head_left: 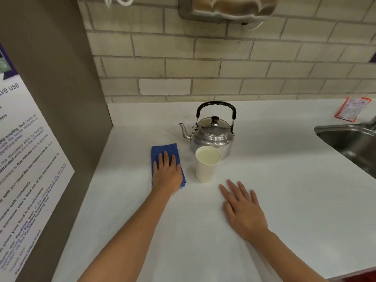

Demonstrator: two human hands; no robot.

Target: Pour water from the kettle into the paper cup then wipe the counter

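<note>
A metal kettle (212, 135) with a black handle stands upright on the white counter (284, 180), spout pointing left. Right in front of it stands a white paper cup (206, 167) with water in it. A folded blue cloth (162, 151) lies flat to the left of the cup. My left hand (166, 171) rests palm down on the cloth, fingers spread and flat, not curled around it. My right hand (242, 208) lies flat on the bare counter, in front of and to the right of the cup, holding nothing.
A brown panel (61, 98) with a printed notice walls off the left side. A steel sink (352, 143) is set into the counter at the right. A red-and-white packet (353, 108) lies by the brick wall. A metal dispenser (227, 7) hangs above.
</note>
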